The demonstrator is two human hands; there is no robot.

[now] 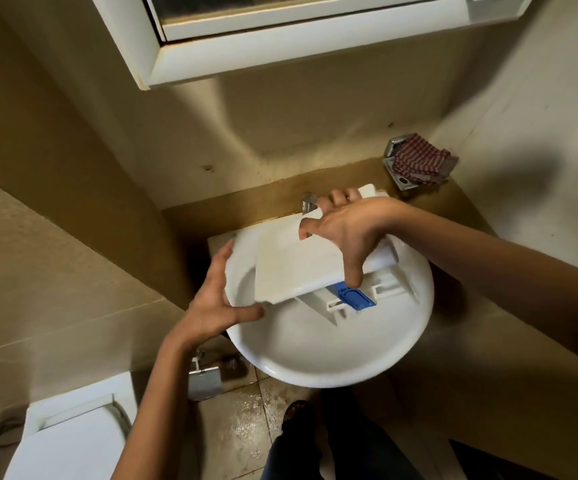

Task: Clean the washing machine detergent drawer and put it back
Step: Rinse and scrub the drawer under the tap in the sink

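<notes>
Head view: the white detergent drawer [301, 265], flat side up, hangs tilted over the round sink [315, 358]; the right hand [346, 230] clamps it from above, fingers curled over its far edge; the left hand [218, 299], fingers spread straight, has its thumb at the near left corner.

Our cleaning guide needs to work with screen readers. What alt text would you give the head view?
A person holds a white drawer over a round white sink, right hand gripping it from above, left hand touching its near corner. A blue insert shows in the drawer; a checked cloth sits behind the sink, to the right.
</notes>
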